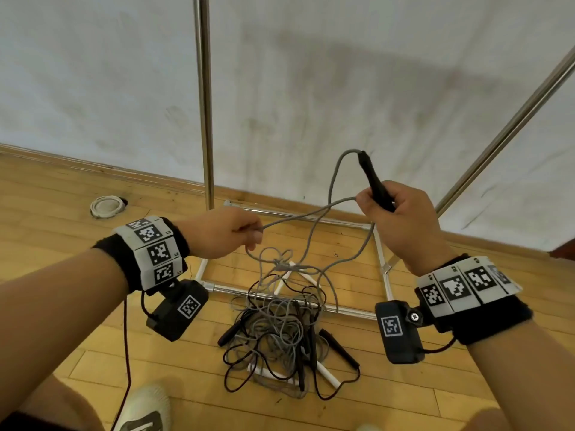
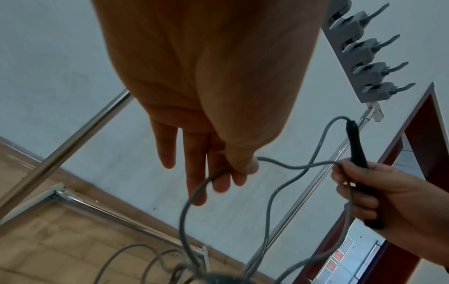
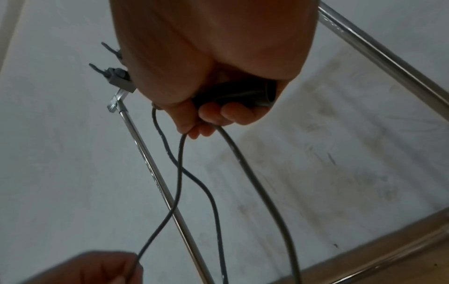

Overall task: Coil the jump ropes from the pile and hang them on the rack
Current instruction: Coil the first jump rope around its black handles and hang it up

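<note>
Gripping black handle [image 1: 375,185] in right hand [image 1: 401,219], grey rope [image 1: 305,214] pinched by left hand [image 1: 224,233] fingers [image 2: 240,163]

Bare room, wood floor [image 1: 77,353], scuffed white wall [image 1: 342,73]

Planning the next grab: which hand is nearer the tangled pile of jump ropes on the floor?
Left. The left hand, pinching the grey rope, hangs just above the pile of jump ropes; the right hand, holding the black handle, is higher and off to the right.
</note>
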Motion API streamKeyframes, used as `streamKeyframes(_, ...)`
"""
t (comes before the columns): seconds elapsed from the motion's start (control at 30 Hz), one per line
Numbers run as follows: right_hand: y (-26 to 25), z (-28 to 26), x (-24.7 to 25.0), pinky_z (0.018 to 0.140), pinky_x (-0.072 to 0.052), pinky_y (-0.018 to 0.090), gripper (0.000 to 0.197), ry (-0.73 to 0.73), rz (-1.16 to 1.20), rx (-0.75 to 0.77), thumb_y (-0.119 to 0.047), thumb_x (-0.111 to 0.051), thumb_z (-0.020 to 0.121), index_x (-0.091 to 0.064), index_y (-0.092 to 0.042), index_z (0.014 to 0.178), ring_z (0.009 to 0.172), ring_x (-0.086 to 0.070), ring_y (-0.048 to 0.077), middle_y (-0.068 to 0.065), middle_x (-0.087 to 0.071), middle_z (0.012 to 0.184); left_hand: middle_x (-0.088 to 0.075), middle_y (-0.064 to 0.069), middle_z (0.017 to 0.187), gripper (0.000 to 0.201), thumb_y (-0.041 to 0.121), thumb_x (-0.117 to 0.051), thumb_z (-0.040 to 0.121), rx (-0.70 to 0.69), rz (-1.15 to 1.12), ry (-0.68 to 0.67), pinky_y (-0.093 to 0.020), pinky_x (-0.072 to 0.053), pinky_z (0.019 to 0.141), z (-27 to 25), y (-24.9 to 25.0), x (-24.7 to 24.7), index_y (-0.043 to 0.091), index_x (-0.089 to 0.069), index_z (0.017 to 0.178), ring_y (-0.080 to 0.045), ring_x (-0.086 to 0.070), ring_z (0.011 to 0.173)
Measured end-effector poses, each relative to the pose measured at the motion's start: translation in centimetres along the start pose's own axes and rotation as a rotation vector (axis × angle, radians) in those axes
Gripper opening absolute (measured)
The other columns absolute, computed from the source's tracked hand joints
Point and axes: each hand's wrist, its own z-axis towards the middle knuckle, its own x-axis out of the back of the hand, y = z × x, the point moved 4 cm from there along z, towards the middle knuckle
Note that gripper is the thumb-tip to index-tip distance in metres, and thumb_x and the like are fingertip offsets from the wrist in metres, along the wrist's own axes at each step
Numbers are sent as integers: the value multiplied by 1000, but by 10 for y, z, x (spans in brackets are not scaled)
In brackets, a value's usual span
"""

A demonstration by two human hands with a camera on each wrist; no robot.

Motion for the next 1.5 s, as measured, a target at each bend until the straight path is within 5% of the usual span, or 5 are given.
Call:
streamKeyframes(0.17,4,-9,-12,60,-46,26,22,-90,-58,-29,-19,-74,84,-72,-33,101,67,-60,9,-9,-65,96,-57,12,65,23,33,-44,104,-34,-41,114,-11,-39,53,-1,16,5,30,-65,96,0,-54,56)
streamKeyframes(0.5,-19,-28,-58,48,-34,14,20,-320,47,-37,-31,-67,91,-70,-14,81,45,-43,3,-4,-56,58,-63,6,62,20,35,-58,96,-225,-187,335,-15,-44,48,-8,63,15,38,-63,78,-4,-56,50)
streamKeyframes(1.03,-7,2,13,44,-32,26,18,152,263,-143,-27,-67,92,-68,-14,79,45,-37,12,-6,-47,54,-64,14,87,33,32,-39,105,69,78,-210,-20,-40,75,-11,-11,-9,30,-63,83,-2,-57,84)
streamKeyframes(1.27,8,-4,6,57,-45,13,16,82,10,-134,-23,-71,87,-72,-39,88,66,-60,-3,-14,-68,92,-71,9,77,32,29,-36,106,3,-28,-52,-13,-42,68,-8,8,-4,20,-58,85,5,-62,73)
streamKeyframes(1.5,-14,-25,-37,45,-34,10,6,-219,39,-36,-27,-68,91,-71,-31,92,44,-46,0,-17,-59,60,-53,10,57,29,29,-38,105,-116,-117,32,-15,-48,50,-11,55,-3,24,-56,82,0,-55,50)
